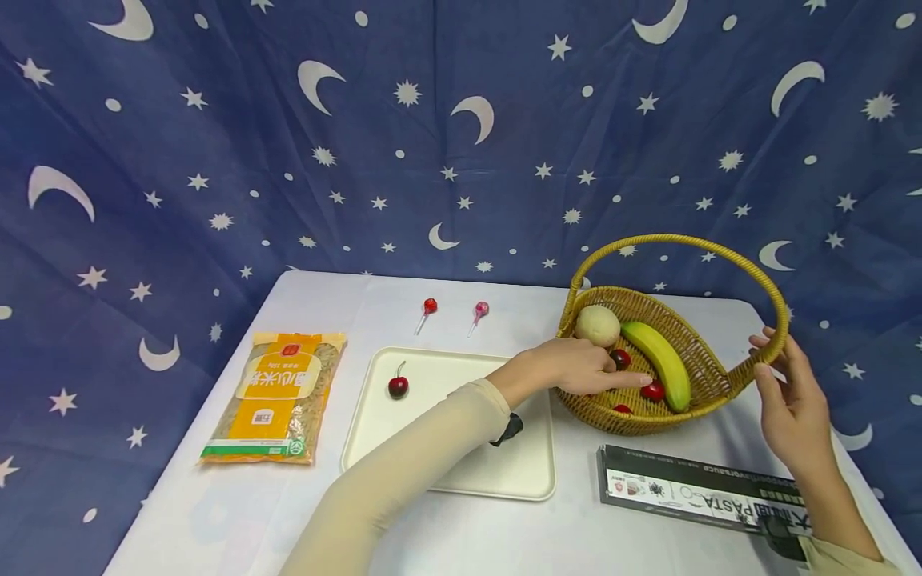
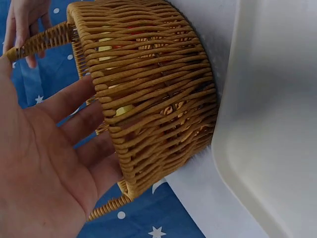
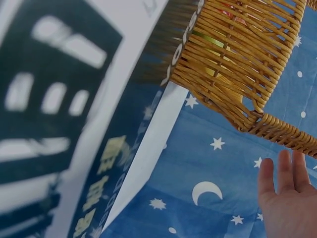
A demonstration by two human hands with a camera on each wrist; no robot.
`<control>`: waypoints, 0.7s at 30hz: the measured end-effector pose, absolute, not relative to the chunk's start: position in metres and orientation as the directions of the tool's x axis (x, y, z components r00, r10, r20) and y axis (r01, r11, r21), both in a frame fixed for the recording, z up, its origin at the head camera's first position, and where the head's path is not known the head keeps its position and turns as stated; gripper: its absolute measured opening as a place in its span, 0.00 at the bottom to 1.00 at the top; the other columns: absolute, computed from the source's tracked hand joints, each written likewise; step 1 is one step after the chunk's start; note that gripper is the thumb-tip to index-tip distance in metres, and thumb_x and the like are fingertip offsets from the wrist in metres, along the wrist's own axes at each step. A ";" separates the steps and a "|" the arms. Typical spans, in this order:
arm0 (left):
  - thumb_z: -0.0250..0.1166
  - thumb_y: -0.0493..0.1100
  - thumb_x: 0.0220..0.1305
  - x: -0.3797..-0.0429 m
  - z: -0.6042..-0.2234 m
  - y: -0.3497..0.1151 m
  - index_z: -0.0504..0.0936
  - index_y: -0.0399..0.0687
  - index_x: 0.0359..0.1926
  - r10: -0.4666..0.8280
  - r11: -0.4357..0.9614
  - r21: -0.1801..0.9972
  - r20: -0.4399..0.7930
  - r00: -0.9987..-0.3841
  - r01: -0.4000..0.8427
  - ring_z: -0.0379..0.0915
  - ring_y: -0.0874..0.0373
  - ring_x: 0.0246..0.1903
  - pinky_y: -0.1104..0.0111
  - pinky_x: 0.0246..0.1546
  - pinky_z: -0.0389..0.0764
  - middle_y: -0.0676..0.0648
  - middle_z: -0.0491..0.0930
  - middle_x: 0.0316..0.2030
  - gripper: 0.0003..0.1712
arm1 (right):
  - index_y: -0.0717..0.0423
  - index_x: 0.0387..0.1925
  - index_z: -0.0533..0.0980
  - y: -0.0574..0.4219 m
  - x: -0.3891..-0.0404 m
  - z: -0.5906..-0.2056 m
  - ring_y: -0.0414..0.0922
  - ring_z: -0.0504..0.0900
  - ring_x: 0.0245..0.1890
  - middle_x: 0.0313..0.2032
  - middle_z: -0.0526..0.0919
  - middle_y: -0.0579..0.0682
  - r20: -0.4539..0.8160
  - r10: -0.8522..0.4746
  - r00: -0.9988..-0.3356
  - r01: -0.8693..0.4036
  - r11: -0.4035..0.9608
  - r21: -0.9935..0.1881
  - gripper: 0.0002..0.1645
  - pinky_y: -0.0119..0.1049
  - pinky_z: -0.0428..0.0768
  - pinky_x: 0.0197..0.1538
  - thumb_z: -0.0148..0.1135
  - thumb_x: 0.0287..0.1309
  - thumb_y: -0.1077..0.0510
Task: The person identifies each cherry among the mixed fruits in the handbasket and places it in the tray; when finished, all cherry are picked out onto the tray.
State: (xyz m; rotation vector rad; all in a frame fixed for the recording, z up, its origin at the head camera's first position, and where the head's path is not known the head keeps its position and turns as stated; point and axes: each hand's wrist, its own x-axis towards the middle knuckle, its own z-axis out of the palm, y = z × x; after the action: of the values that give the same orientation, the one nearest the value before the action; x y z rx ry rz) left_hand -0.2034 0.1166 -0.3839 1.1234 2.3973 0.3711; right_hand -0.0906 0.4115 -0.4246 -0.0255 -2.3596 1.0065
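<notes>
A woven basket with a tall handle stands at the right of the table. Inside are a banana, a pale round fruit and several red cherries. My left hand reaches over the basket's left rim, palm toward the wicker in the left wrist view. Its index finger extends to a cherry beside the banana; the other fingertips are hidden. At the right end of the basket handle, my right hand has its thumb on the near side and fingers on the far side.
Left of the basket lies a cream tray with one stemmed cherry. Two lollipops lie behind it, and a yellow bag of rice noodles is farther left. A dark pasta box lies in front of the basket.
</notes>
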 end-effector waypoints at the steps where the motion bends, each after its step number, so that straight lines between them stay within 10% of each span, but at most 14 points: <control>1: 0.38 0.83 0.73 -0.203 -0.383 0.119 0.88 0.61 0.40 0.764 0.645 0.414 -0.316 -0.563 0.643 0.82 0.62 0.40 0.68 0.45 0.77 0.58 0.87 0.39 0.43 | 0.44 0.81 0.63 0.412 -0.091 -0.425 0.17 0.70 0.62 0.65 0.73 0.20 0.495 0.230 -0.838 -0.198 0.717 -0.669 0.34 0.06 0.67 0.60 0.52 0.80 0.64; 4: 0.36 0.86 0.70 -0.203 -0.380 0.126 0.86 0.58 0.33 0.726 0.688 0.378 -0.385 -0.571 0.620 0.83 0.60 0.38 0.67 0.42 0.78 0.56 0.88 0.37 0.47 | 0.44 0.81 0.63 0.412 -0.090 -0.425 0.17 0.70 0.62 0.65 0.73 0.20 0.493 0.231 -0.839 -0.196 0.718 -0.668 0.34 0.06 0.67 0.60 0.52 0.80 0.63; 11: 0.33 0.91 0.63 -0.201 -0.372 0.140 0.76 0.73 0.73 0.594 0.788 0.260 -0.563 -0.575 0.558 0.76 0.64 0.69 0.67 0.67 0.75 0.66 0.76 0.72 0.53 | 0.42 0.82 0.62 0.410 -0.090 -0.424 0.15 0.69 0.61 0.66 0.73 0.21 0.485 0.229 -0.844 -0.184 0.725 -0.664 0.34 0.06 0.66 0.59 0.52 0.81 0.62; 21: 0.34 0.92 0.61 -0.200 -0.374 0.148 0.70 0.77 0.75 0.600 0.781 0.301 -0.608 -0.520 0.548 0.69 0.69 0.75 0.63 0.77 0.68 0.68 0.71 0.75 0.52 | 0.43 0.81 0.63 0.411 -0.090 -0.424 0.16 0.70 0.62 0.65 0.73 0.21 0.493 0.231 -0.839 -0.190 0.724 -0.663 0.34 0.06 0.67 0.59 0.53 0.80 0.63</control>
State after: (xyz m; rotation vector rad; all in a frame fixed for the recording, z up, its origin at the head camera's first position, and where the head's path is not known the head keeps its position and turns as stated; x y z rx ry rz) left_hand -0.1997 0.1478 -0.3744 0.8479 2.2428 0.0914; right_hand -0.0904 0.4112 -0.4236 -0.0305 -2.3666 0.9929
